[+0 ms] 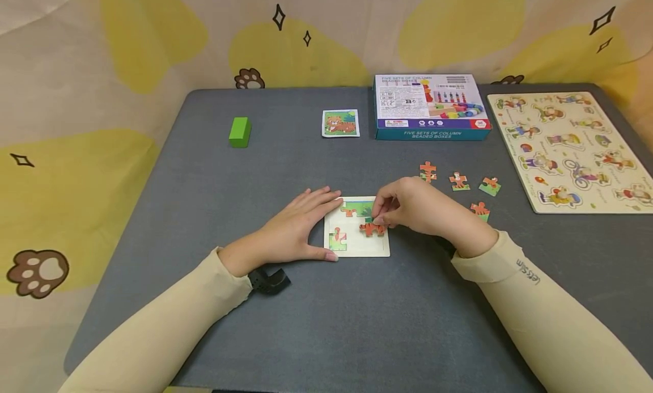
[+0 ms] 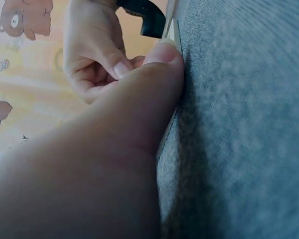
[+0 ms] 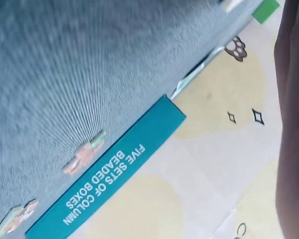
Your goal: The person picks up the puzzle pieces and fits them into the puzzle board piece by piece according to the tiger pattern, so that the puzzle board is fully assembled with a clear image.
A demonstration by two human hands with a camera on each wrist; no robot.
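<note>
A small cream puzzle board [image 1: 363, 250] lies on the dark table in the head view. My left hand [image 1: 292, 228] rests along its left side, fingers outstretched over the top corner and thumb at the bottom edge. Joined pieces [image 1: 361, 207] with green and orange print lie in its upper part, and another piece [image 1: 337, 243] sits at lower left. Over the board's right half, my right hand [image 1: 414, 207] pinches an orange striped puzzle piece [image 1: 371, 229] between thumb and fingers. Whether that piece is seated is unclear. The left wrist view shows my left thumb [image 2: 162, 57] on the board's edge.
Several loose puzzle pieces [image 1: 459, 181] lie right of the board. Behind them is a beaded-boxes carton [image 1: 433, 134], with a tiger picture card [image 1: 340, 123] to its left. A green block [image 1: 240, 132] stands back left; a large wooden picture board [image 1: 571, 155] lies at right.
</note>
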